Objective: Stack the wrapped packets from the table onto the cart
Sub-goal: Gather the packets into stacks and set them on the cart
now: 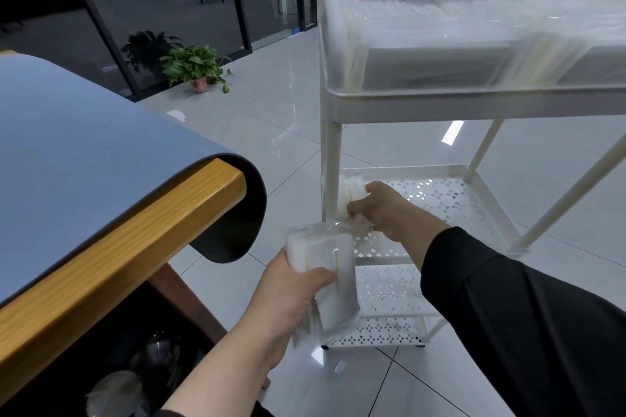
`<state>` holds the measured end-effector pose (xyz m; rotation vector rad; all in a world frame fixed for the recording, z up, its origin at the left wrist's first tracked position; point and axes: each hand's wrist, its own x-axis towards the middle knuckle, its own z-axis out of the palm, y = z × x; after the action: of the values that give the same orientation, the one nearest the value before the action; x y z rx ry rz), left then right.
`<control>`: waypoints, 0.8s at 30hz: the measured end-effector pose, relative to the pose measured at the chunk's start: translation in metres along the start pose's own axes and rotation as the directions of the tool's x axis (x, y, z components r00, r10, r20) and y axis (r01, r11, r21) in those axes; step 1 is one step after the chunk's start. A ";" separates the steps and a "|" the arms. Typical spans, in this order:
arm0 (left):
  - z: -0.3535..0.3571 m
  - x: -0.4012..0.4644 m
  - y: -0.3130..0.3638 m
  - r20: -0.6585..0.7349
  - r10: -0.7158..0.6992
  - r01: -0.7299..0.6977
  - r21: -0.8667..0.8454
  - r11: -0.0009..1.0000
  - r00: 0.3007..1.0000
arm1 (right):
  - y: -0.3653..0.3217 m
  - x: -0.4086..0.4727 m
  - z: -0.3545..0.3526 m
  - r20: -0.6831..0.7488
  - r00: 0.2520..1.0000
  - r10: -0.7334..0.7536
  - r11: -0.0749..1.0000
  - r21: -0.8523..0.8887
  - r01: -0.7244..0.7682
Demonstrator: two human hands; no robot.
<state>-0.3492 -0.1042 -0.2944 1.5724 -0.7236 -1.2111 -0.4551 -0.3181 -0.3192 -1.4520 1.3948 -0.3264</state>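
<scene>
While your left hand [291, 294] grips a light, slippery stack of packets [325, 278] by its sides beside the desk [101, 159], your right hand's fingers [355, 208] pinch more packets on the cart [474, 101]'s middle shelf [450, 200]; judge them soft, so hold edges firmly.

1. A bundle of clear-wrapped white packets [323, 278] is held upright, tilted slightly, in front of the white cart [338, 105], beside the desk [101, 159] corner.
2. A smaller white packet bunch [352, 195] stands at the left edge of the cart's perforated middle shelf [440, 196].
3. Rows of wrapped packets [440, 41] fill the cart's top tray, packed edge-on.
</scene>
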 end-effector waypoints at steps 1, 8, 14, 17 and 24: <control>0.000 0.000 0.000 -0.005 0.001 -0.001 0.001 1.000 1.000 | 0.003 0.002 -0.002 0.020 1.000 -0.007 0.999 0.054 0.006; 0.000 -0.002 0.001 -0.004 0.001 -0.001 0.010 1.000 1.000 | -0.003 -0.020 -0.009 -0.026 0.998 -0.056 0.995 0.086 0.058; 0.001 -0.005 0.004 0.003 0.018 -0.018 -0.002 1.000 1.000 | 0.011 -0.036 -0.001 -0.062 0.972 -0.228 0.943 0.236 0.236; 0.001 -0.005 0.003 -0.008 0.019 -0.019 -0.004 1.000 1.000 | 0.016 -0.043 0.002 -0.061 0.953 -0.296 0.940 0.159 0.302; 0.000 -0.008 0.006 -0.013 0.020 -0.020 -0.008 1.000 1.000 | 0.021 -0.048 0.006 -0.050 0.926 -0.373 0.920 0.105 0.377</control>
<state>-0.3517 -0.0988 -0.2863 1.5615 -0.7233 -1.1865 -0.4760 -0.2699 -0.3168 -1.6218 1.0934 -0.6621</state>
